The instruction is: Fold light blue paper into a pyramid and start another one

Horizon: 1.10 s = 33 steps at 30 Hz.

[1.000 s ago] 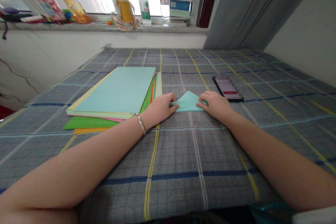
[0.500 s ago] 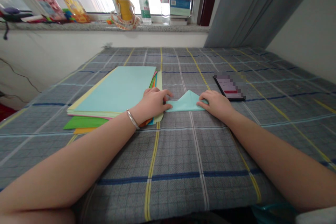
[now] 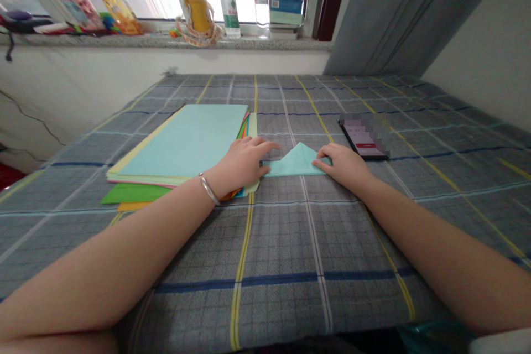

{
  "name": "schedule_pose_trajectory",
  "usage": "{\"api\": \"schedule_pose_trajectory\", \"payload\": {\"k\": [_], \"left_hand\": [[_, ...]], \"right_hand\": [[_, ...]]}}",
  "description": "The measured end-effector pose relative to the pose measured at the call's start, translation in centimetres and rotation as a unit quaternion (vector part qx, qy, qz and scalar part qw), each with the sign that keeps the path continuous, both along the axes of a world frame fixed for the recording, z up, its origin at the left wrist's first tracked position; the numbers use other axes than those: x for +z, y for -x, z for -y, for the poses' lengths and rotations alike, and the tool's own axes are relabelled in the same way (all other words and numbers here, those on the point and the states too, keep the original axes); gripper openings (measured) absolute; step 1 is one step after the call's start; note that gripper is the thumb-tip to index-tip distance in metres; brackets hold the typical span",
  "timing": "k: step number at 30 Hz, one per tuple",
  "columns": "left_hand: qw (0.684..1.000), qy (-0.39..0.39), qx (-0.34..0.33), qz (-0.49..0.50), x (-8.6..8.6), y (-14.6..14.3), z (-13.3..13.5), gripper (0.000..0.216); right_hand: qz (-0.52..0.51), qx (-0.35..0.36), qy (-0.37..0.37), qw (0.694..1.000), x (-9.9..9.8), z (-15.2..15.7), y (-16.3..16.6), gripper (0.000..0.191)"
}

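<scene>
My right grip is pinching the right end of a folded light-blue paper lying on a checked cloth. My left grip is resting spread at its left end, thumb and forefinger apart. A paper stack is lying leftward, a phone beyond my right grip.

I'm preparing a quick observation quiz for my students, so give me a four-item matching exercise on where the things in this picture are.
1. Folded turquoise paper with a triangular peak
2. Stack of multicoloured paper sheets
3. Black-edged rectangular phone
4. Thin silver-coloured bracelet

A. Screen up, just beyond the right hand
B. In front of the person, between the two hands
C. Around the wrist of the left hand
D. On the person's left, partly hidden by an arm

Pairs: 1-B, 2-D, 3-A, 4-C.
</scene>
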<state>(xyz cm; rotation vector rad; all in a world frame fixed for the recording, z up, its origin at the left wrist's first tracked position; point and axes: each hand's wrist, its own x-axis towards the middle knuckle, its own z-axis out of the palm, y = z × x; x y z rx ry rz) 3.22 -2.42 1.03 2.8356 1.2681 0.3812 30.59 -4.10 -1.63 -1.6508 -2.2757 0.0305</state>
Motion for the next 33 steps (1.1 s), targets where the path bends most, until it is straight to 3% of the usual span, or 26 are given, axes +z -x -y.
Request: {"api": "schedule_pose_trajectory", "payload": {"k": [3, 5, 9, 14, 21, 26, 33], "left_hand": [[0.986, -0.012, -0.167, -0.008, -0.1, -0.4, 0.2, 0.051], [0.971, 0.020, -0.235, -0.031, -0.4, -1.0, 0.4, 0.048], [0.978, 0.044, -0.202, -0.032, -0.9, -2.6, 1.1, 0.040], [0.975, 0.054, -0.203, -0.070, -1.2, -3.9, 1.8, 0.050], [0.979, 0.023, -0.181, -0.089, -1.7, -4.9, 2.2, 0.053], [0.981, -0.030, -0.177, -0.080, -1.8, -6.1, 2.1, 0.051], [0.977, -0.006, -0.207, -0.051, -2.2, -6.4, 1.7, 0.049]], "right_hand": [[0.002, -0.004, 0.004, 1.000, 0.0, 0.0, 0.0, 0.018], [-0.001, -0.004, 0.005, 1.000, 0.0, -0.1, 0.0, 0.019], [-0.005, -0.002, 0.003, 1.000, -0.1, -0.1, 0.0, 0.020], [-0.016, -0.002, 0.011, 1.000, 0.2, -0.2, -0.2, 0.019], [-0.095, -0.055, 0.106, 0.988, 1.7, 0.3, -3.9, 0.025], [-0.204, -0.070, 0.199, 0.956, 1.8, 0.7, -5.9, 0.034], [-0.221, -0.084, 0.233, 0.943, 1.5, 0.5, -6.2, 0.026]]}}
